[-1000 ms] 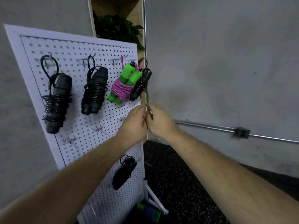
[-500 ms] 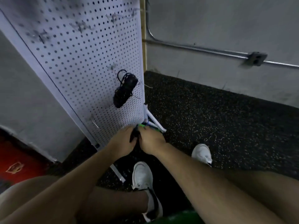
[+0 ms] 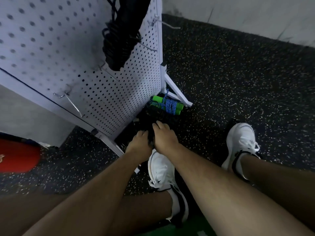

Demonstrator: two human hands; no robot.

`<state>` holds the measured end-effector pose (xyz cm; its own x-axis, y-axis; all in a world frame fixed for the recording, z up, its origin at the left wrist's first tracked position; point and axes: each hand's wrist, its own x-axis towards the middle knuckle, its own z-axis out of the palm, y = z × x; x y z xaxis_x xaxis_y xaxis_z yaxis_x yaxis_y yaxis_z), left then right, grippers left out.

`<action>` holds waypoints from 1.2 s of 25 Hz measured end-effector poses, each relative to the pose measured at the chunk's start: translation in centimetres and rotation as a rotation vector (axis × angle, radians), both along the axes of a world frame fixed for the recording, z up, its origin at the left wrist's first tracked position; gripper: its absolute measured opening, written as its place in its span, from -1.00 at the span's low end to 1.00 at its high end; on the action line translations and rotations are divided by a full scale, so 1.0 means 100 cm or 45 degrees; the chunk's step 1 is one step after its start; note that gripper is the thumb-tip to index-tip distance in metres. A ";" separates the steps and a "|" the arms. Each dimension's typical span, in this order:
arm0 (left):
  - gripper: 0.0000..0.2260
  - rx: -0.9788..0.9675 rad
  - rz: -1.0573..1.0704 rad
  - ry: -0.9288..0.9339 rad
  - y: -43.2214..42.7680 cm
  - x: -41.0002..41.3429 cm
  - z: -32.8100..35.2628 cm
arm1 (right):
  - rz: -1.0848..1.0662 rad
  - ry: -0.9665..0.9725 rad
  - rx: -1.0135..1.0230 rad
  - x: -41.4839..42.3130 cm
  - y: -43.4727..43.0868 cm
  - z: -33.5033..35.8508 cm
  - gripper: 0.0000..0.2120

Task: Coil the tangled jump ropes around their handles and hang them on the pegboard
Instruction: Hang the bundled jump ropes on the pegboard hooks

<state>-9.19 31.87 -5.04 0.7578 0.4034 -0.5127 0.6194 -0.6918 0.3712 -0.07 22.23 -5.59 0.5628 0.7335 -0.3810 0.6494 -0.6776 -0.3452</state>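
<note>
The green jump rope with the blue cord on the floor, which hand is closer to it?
Right. The right hand is just below the green jump rope in the picture, not touching it. The left hand is lower and farther left.

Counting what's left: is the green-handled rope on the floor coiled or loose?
Coiled: blue cord wraps both green handles, lying unhung on the floor.

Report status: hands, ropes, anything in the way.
Hands low: left hand and right hand on the dark pile at the pegboard foot, grip unclear. Coiled green rope on floor, unhung. One black rope hung. Pile crowded by stand leg.
</note>
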 end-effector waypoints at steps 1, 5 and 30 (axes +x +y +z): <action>-0.45 -0.009 0.051 -0.004 0.001 0.002 -0.002 | -0.012 -0.001 -0.008 0.002 0.006 -0.006 -0.31; -0.45 -0.113 0.263 -0.021 0.004 0.004 -0.003 | -0.080 -0.041 -0.086 0.007 0.020 -0.027 -0.43; -0.41 -1.226 0.877 -1.246 -0.098 -0.061 0.284 | 0.391 -0.365 1.032 -0.052 -0.127 0.302 -0.26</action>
<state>-15.28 22.10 23.40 0.7542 0.6239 -0.2046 -0.0369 0.3513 0.9355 -5.25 9.56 24.57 0.2925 0.8486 0.4408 0.8955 -0.0813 -0.4376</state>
